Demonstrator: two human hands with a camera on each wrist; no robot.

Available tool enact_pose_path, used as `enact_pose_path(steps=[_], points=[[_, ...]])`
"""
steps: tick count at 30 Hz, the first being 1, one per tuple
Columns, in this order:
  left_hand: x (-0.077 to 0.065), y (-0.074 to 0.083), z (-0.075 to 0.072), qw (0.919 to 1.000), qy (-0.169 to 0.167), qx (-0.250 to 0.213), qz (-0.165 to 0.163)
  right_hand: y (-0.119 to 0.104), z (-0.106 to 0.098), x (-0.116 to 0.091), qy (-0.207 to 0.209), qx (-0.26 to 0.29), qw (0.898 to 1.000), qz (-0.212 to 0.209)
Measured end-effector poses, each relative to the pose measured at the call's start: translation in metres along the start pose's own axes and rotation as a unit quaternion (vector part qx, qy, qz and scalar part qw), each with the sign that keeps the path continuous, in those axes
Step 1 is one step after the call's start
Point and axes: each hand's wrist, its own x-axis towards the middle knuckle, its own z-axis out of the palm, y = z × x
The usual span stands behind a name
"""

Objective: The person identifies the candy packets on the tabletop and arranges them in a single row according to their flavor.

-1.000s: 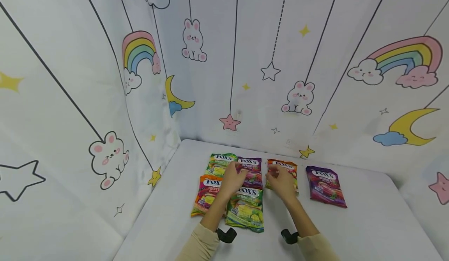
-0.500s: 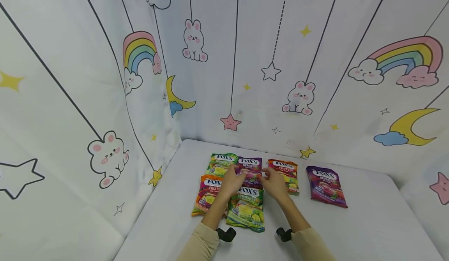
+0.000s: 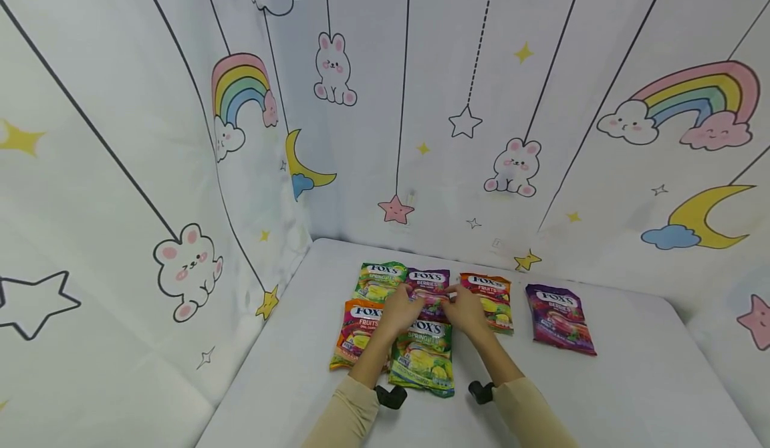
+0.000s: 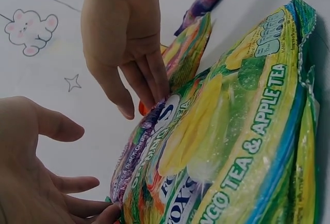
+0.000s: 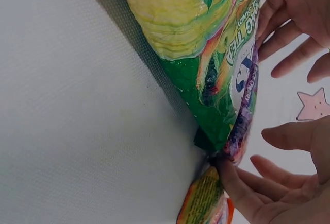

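A purple Berries candy bag lies flat between my two hands. My left hand rests at its left edge; in the left wrist view the left-hand fingers are nearly straight and touch the bag's side. My right hand is at the opposite edge, its extended fingers against the bag in the right wrist view. Just below lies a green Spring Tea bag. Left of it is an orange Fruits bag, partly behind my left forearm. Another green bag lies at upper left.
A red-orange Fruits bag lies right of my right hand. Farther right is another purple Berries bag. All lie on a white table, with a printed cloth wall behind and at the left.
My right hand has moved left, off the red-orange Fruits bag, to the right edge of the purple Berries bag. My left hand has stayed nearly in place.
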Motion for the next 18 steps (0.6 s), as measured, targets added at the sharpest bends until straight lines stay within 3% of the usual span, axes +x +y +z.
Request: enact_pose_path(steps=[10, 18], points=[[0.0078, -0.003, 0.0014, 0.9995, -0.013, 0.014, -0.024, 0.0025, -0.0011, 0.0007, -0.004, 0.038, 0.999, 0.019], [0.0096, -0.002, -0.0017, 0.9996, -0.02, 0.006, -0.018, 0.0033, 0.001, 0.0008, 0.005, 0.056, 0.998, 0.034]])
